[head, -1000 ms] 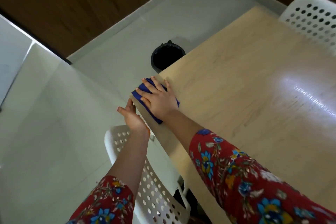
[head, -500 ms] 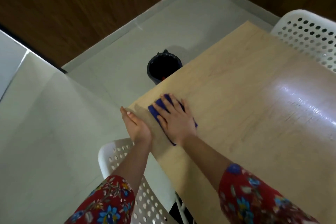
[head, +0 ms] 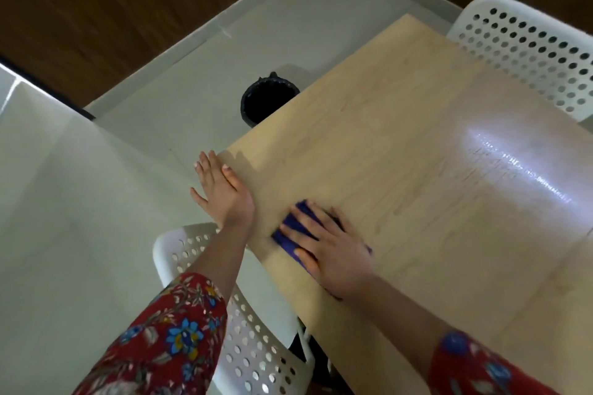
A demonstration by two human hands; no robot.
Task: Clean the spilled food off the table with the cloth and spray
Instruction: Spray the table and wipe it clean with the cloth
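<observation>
The right hand (head: pixel 333 250) lies flat on a folded blue cloth (head: pixel 288 242), fingers straight and spread, palm down. It presses the cloth onto the table (head: pixel 401 138); no finger curls round the fabric. The cloth sits near the table's left edge, closer to the near end than to the far corner, and is mostly covered by the hand. Only its left and far margins show between and beyond the fingers.

The left hand (head: pixel 221 192) is extended with straight fingers and the thumb splayed outward. It holds nothing. It is positioned along the table's left edge, just short of the far corner. Whether it touches the edge cannot be determined.

The table top is light wood. A bright reflective streak (head: pixel 519 170) crosses its right portion. No food residue can be made out on the surface.

A black bin (head: pixel 263 99) stands on the pale tiled floor (head: pixel 80 202) beside the far corner, partly hidden by the table. One white perforated chair (head: pixel 256 346) stands under the left forearm. A second white perforated chair (head: pixel 529 48) stands at the far right side. Both sleeves are red with a floral print.
</observation>
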